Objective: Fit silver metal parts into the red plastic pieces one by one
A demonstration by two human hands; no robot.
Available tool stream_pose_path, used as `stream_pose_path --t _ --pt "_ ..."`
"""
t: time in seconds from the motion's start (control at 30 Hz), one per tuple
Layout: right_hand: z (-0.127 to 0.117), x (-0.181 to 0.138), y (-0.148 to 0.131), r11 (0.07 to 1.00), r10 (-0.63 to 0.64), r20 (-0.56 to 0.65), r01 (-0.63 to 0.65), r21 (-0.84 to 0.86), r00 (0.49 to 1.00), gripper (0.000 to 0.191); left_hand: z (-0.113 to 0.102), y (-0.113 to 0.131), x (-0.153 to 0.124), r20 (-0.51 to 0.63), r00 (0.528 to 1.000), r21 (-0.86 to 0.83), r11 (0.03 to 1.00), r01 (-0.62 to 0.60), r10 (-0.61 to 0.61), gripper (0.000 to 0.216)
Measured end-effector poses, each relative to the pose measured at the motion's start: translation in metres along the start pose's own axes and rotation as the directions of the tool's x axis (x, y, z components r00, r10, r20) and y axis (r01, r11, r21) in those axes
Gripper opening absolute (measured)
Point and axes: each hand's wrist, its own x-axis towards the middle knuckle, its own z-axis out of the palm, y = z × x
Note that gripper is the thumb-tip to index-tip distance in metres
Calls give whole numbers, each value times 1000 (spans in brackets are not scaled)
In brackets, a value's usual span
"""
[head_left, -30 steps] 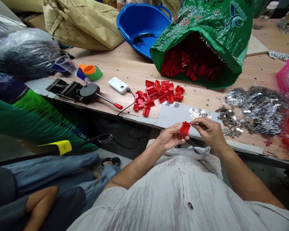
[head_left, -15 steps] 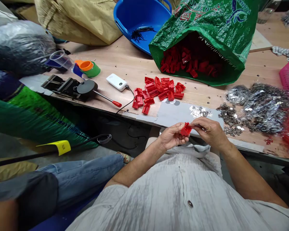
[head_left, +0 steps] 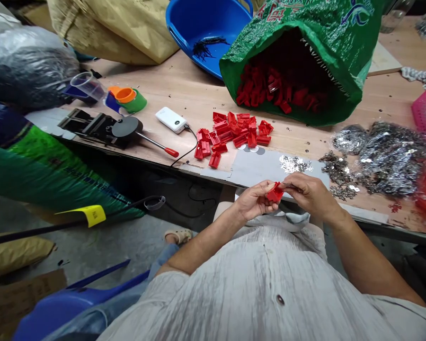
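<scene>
The left hand [head_left: 251, 203] is clamping an open red plastic box [head_left: 275, 193] in its fingers, seemingly unfinished, while the right hand [head_left: 309, 193] is pinching its fingers together at the rim, and beyond them heaped red plastic pieces [head_left: 233, 128] are lying, finished or not unclear.

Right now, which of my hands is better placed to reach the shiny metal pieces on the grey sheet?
Your right hand, probably: it is nearer the shiny metal pieces, while your left hand is farther off, holding the red part.
</scene>
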Motion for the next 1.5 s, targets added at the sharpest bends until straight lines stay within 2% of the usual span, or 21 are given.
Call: stream_pose_path --t 0.07,0.13,0.23,0.3,0.47,0.7,0.8,0.87,0.93,0.97,1.0,1.07,1.13,1.17,1.23,1.5 --pt "-3 -1 1 994 66 57 -71 82 996 15 0 0 -1 -3 1000 5 1000 -10 10 27" --pt "-5 -3 4 973 157 62 -165 163 986 17 0 1 -1 -10 1000 9 1000 -20 20 32" --pt "-3 -6 8 908 344 14 -336 251 939 20 -1 1 -2 -15 1000 22 1000 -18 19 36" --pt "1 -7 10 860 419 17 -403 312 908 22 -2 0 -2 -12 1000 31 999 -17 17 35" --pt "11 -6 13 798 429 68 -413 439 901 29 0 -3 0 6 1000 89 996 -31 31 35" --pt "19 -9 21 795 386 143 -408 449 911 29 -2 -11 5 -15 998 151 986 -65 68 37" --pt "24 -11 24 784 406 138 -422 455 903 28 -4 -13 8 -33 998 173 984 -48 55 40" --pt "27 -13 26 779 430 106 -428 458 896 29 -4 -13 9 -47 996 246 968 -59 73 46" --pt "27 -15 28 790 455 42 -425 442 889 30 -3 -12 8 -68 984 396 910 -127 167 52" --pt "28 -16 29 801 463 5 -421 426 886 29 -2 -12 8 -69 966 493 850 -184 248 54" --pt "28 -18 29 813 468 -30 -417 407 883 29 0 -11 6 -56 937 593 767 -247 345 53" --pt "29 -20 31 831 472 -79 -413 374 878 28 3 -9 3 10 848 749 558 -357 529 46" --pt "31 -21 31 837 474 -102 -411 363 875 27 6 -7 1 84 765 827 383 -411 638 40" --pt "33 -22 30 834 479 -109 -412 366 871 27 7 -6 0 107 741 843 334 -421 663 37" --pt "37 -21 28 820 492 -114 -416 393 863 26 9 -5 -2 116 730 853 309 -421 674 30" --pt "40 -15 16 685 538 -4 -435 584 843 36 5 -5 -6 67 729 834 364 -416 681 26"
